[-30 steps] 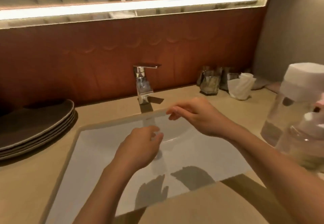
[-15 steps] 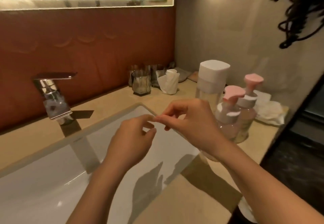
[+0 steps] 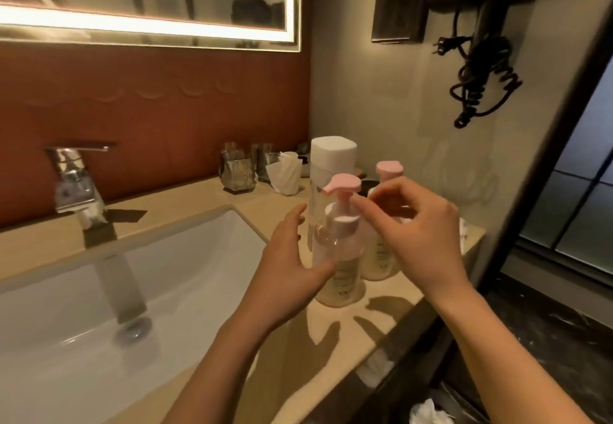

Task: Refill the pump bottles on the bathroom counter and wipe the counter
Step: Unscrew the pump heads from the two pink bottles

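Two clear pump bottles with pink heads stand on the beige counter [image 3: 212,196] right of the sink. My left hand [image 3: 288,257] is spread beside the near pump bottle [image 3: 343,257], thumb at its front, fingers straight along its left side. Just right of that bottle's pink collar hovers my right hand [image 3: 418,224], its fingers loosely bent and the index tip almost touching the collar. It holds nothing. My right hand partly hides the far pump bottle [image 3: 381,257]. A tall clear bottle with a white cap [image 3: 333,158] stands just behind the two.
The white sink basin [image 3: 99,307] and chrome faucet [image 3: 74,184] lie to the left. Glass cups [image 3: 237,171] and a folded tissue [image 3: 285,174] sit at the back. A hair dryer [image 3: 481,58] hangs on the right wall. The counter edge drops off at right.
The view has swung right from the sink to the bottles. Both hands have moved from above the basin to either side of the near pump bottle.
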The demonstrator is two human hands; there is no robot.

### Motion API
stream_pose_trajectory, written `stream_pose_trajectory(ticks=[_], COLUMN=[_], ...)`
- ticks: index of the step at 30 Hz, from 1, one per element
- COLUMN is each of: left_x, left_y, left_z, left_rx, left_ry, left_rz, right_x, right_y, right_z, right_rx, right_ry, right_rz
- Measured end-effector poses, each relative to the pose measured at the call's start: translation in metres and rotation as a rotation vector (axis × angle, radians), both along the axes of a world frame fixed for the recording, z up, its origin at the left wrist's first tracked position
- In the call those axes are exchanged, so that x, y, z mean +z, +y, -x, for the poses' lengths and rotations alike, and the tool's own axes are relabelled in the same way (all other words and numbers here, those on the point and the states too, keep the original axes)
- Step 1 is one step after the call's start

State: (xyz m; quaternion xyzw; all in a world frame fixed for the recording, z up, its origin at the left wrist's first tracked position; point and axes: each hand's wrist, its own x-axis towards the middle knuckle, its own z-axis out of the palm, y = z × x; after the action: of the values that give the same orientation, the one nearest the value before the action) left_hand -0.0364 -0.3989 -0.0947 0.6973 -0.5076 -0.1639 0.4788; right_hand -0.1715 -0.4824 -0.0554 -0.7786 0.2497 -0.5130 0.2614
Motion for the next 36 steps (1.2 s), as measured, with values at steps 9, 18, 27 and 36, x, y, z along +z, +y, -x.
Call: stream_pose_trajectory(ticks=[9, 18, 27, 36], left_x=[-0.033, -0.045, -0.048, -0.055], left_y=[-0.034, -0.053, -0.042, -0.038], left_z=[0.037, 0.058, 0.054, 0.052], left_rx=[0.167, 0.386, 0.375, 0.351], left_ry=[0.108, 0.085, 0.088, 0.078], left_rz=[0.11, 0.177, 0.153, 0.174], right_x=[-0.028, -0.04, -0.031, -0.028], right_y=[-0.025, -0.025, -0.029, -0.016], right_z=[-0.024, -0.023, -0.014, -0.015], right_rx=[0.03, -0.088, 0.143, 0.227], right_ry=[0.211, 0.222, 0.203, 0.322], right_rz=[-0.064, 0.035, -0.128, -0.193])
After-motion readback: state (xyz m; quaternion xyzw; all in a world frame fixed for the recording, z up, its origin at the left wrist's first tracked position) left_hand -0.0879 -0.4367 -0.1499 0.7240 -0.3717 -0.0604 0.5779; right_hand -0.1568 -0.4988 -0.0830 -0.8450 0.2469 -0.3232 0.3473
